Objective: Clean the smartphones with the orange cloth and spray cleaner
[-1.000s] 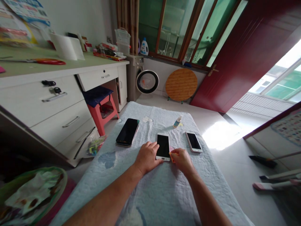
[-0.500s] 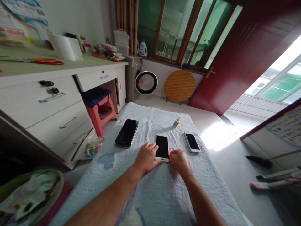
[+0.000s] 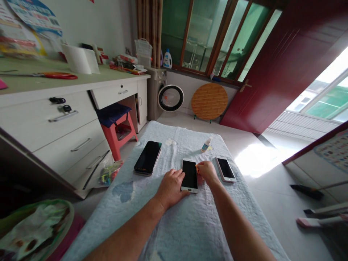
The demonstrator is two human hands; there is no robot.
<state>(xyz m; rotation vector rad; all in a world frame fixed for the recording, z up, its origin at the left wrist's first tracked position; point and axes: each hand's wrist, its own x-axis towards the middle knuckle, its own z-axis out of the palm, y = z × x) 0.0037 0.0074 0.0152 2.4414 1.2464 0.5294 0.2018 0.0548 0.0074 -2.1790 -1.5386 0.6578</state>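
A white phone with a dark screen (image 3: pixel 189 174) lies on the pale blue cloth (image 3: pixel 174 239). My left hand (image 3: pixel 172 185) rests along its left edge, fingers at the side and thumb by the bottom corner. Pinched in my right hand (image 3: pixel 207 171) is a small orange-yellow piece (image 3: pixel 197 166), touching the phone's upper right edge. To the left lies a larger black phone (image 3: pixel 148 157). A second white phone (image 3: pixel 225 169) is to the right of my right hand. A small spray bottle (image 3: pixel 206 145) stands behind the hands.
A desk with drawers (image 3: pixel 67 119) runs along the left, beside a pink stool (image 3: pixel 116 136). At the lower left is a bin (image 3: pixel 71 221). Beyond the covered table are a washing machine (image 3: pixel 156 94) and a round wooden board (image 3: pixel 209 101).
My right hand has moved up along the phone's right edge with the orange-yellow piece. My left hand stays at the left edge. The view has shifted slightly.
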